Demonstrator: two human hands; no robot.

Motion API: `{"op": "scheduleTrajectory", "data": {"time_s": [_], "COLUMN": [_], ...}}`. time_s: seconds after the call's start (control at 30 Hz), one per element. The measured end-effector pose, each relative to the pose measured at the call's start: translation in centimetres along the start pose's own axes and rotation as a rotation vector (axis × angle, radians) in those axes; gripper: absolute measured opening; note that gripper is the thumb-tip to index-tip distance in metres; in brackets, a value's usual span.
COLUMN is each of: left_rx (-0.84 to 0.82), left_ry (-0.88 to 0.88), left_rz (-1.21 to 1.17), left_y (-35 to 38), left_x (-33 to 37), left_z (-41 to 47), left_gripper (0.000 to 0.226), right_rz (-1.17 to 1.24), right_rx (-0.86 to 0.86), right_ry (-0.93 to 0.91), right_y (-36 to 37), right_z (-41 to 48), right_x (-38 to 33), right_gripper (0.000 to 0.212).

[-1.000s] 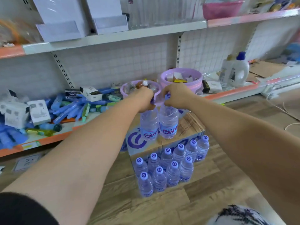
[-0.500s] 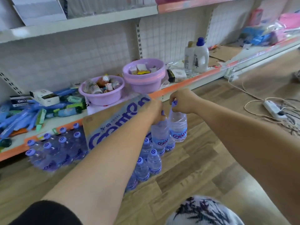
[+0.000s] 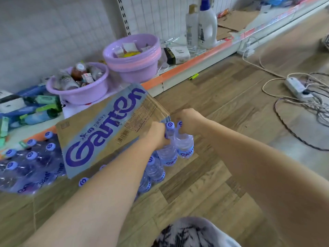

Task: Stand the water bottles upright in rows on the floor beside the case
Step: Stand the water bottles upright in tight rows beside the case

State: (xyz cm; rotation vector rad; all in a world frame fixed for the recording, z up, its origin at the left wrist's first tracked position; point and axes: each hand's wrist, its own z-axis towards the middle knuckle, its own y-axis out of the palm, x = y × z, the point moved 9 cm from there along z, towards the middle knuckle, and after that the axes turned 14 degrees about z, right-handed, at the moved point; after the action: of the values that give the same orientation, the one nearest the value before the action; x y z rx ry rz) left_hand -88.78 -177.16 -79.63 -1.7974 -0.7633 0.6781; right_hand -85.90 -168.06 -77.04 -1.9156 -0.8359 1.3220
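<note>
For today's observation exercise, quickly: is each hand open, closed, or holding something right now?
Left hand: closed on the first water bottle, at its neck.
Right hand: closed on the second water bottle, at its neck.

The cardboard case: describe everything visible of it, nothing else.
The cardboard case is brown corrugated board with big purple Ganten lettering on a pale blue band, small print and a barcode. It sits before the low shelf, its base hidden. Capped bottles crowd both sides. The left hand and right hand grip water bottles by its right corner; contact is unclear.
</note>
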Motion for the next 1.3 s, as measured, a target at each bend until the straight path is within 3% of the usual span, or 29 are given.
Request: {"op": "scheduleTrajectory", "data": {"time_s": [0.1,0.2,0.27,0.4,0.53,0.73,0.9,1.07,1.17,1.3], "left_rx": [-0.04,-0.051,-0.063,-0.068,-0.067,-0.081,-0.114,0.033,0.122,0.177], "left_ry": [-0.041,-0.049,-0.04,-0.01,-0.013,-0.001,0.02,-0.024,-0.085,-0.203], "left_rz": [-0.022,-0.04,-0.054,-0.054,-0.031,-0.053,-0.083,-0.11,-0.117,-0.227], "left_y": [1.9,3.7,4.7,6.3,7.7,8.0,7.7,3.9,1.8,1.2], "left_x": [-0.4,-0.5,-0.3,0.3,0.7,0.5,0.3,-3.1,-7.5,-15.2], "left_z": [0.8,1.3,1.5,2.0,2.1,2.6,2.1,0.8,-1.0,-4.2], "left_gripper": [0.038,0.034,0.027,0.016,0.036,0.026,0.041,0.044,0.041,0.047], "right_rz": [0.036,0.061,0.057,0.086,0.073,0.021,-0.164,-0.318,-0.315,-0.286], "right_rx": [-0.013,-0.033,-0.041,-0.048,-0.069,-0.109,-0.201,-0.229,-0.16,-0.143], "right_ry": [0.022,0.012,0.017,0.022,0.001,0.0,0.041,0.07,0.008,-0.046], "right_y": [1.5,2.9,3.9,5.4,6.7,7.3,7.7,7.3,7.0,7.9], "right_z": [1.3,2.4,2.9,3.7,3.6,4.2,3.9,3.6,3.9,4.7], "right_x": [1.2,2.0,2.5,3.8,4.7,4.7,4.1,1.7,-2.3,-9.2], "right_gripper": [0.042,0.008,0.028,0.033,0.034,0.035,0.041,0.045,0.037,0.045]}}
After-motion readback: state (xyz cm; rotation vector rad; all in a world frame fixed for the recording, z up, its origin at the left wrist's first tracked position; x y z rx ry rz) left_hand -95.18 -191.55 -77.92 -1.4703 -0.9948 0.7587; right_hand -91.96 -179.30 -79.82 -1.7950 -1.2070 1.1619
